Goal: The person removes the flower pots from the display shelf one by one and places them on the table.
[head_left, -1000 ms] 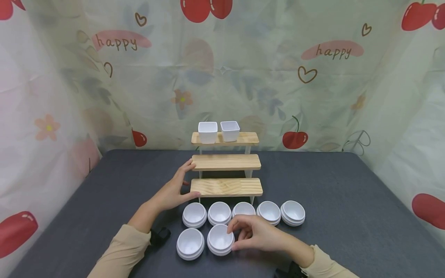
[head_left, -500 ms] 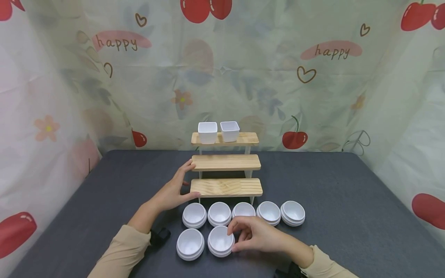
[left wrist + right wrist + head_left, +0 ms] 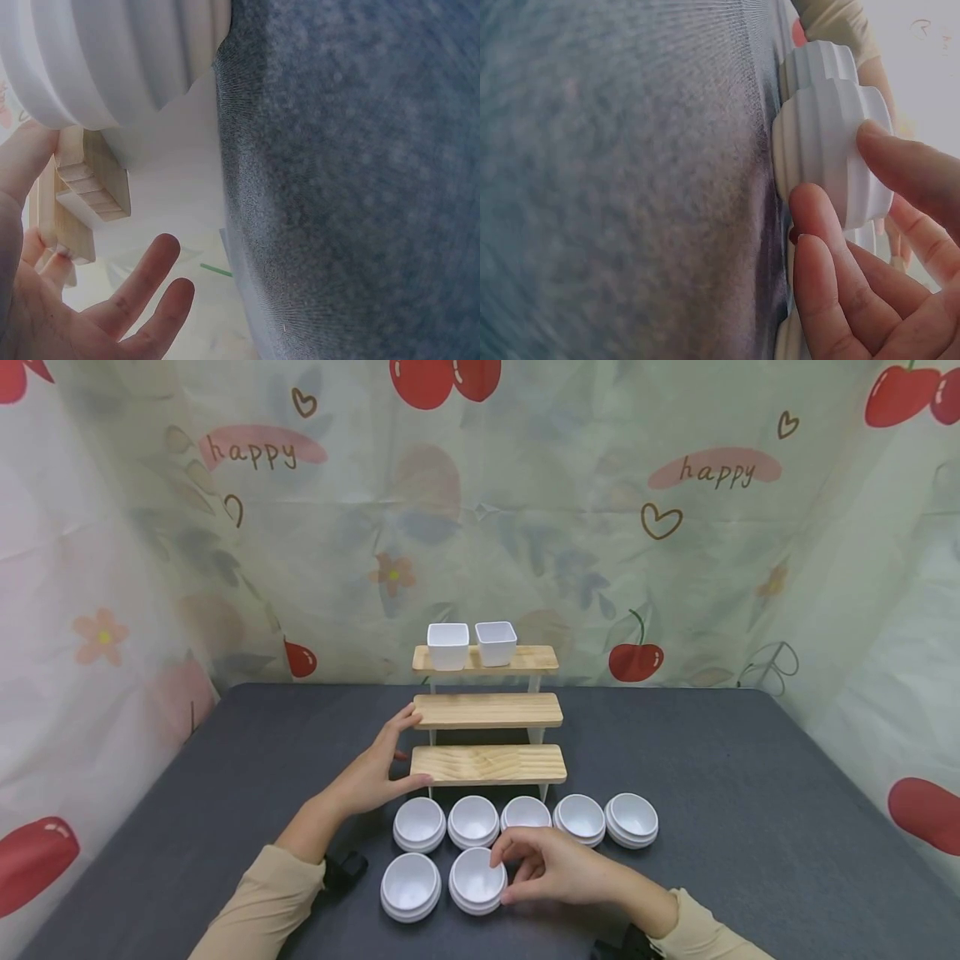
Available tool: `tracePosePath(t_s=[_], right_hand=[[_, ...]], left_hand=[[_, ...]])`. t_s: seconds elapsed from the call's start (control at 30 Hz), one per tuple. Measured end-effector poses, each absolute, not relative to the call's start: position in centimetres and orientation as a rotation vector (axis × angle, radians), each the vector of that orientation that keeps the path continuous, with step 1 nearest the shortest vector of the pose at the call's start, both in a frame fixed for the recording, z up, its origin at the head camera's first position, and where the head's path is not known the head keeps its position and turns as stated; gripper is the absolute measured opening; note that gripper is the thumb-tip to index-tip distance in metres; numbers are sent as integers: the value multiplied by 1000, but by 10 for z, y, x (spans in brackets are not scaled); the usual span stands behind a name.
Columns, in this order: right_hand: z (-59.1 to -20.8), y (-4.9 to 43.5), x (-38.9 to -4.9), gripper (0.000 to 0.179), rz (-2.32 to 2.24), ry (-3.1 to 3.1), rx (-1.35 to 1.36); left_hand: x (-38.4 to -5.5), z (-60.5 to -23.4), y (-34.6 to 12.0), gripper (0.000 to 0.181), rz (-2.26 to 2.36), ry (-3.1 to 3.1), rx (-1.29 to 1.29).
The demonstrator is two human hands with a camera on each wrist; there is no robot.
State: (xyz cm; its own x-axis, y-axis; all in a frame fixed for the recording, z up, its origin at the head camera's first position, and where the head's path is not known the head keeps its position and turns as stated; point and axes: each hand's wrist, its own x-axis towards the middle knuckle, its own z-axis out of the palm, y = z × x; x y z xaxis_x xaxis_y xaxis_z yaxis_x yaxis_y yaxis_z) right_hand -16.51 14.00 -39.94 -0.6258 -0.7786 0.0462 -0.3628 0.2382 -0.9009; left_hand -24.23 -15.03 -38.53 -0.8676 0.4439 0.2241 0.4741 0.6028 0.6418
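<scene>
My left hand [image 3: 371,777] rests on the left side of a three-tier wooden display stand [image 3: 487,764]. Its thumb touches the bottom shelf and its forefinger the middle one; in the left wrist view two other fingers [image 3: 146,281] stretch out free. With thumb and forefinger, my right hand [image 3: 558,864] pinches the right side of a round white bowl [image 3: 477,878] in the front row. The bowl's ribbed wall [image 3: 821,142] fills the middle of the right wrist view. Another white bowl [image 3: 411,883] stands to its left. Whether each is one bowl or a nested stack, I cannot tell.
Behind the front pair, a row of several white bowls [image 3: 581,817] lines up before the stand, one partly hidden by my right hand. Two square white cups [image 3: 448,647] occupy the top shelf. A dark cloth [image 3: 712,760] covers the table; a printed curtain [image 3: 480,552] surrounds it.
The front right bowl and my right hand have shifted very slightly toward me and to the right. My left hand has stayed on the stand.
</scene>
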Motion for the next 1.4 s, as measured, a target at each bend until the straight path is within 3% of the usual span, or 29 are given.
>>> tracePosePath(t_s=[0.9,1.4], right_hand=[[-348,149,-187,24,-1313,2427,-1150],[-319,153,-219,26,-1460,2640,-920]], left_hand=[[-243,-386,-151,88,-1123,-2778,-798],[-243,-386,-150,89,-1126,-2791,-779]])
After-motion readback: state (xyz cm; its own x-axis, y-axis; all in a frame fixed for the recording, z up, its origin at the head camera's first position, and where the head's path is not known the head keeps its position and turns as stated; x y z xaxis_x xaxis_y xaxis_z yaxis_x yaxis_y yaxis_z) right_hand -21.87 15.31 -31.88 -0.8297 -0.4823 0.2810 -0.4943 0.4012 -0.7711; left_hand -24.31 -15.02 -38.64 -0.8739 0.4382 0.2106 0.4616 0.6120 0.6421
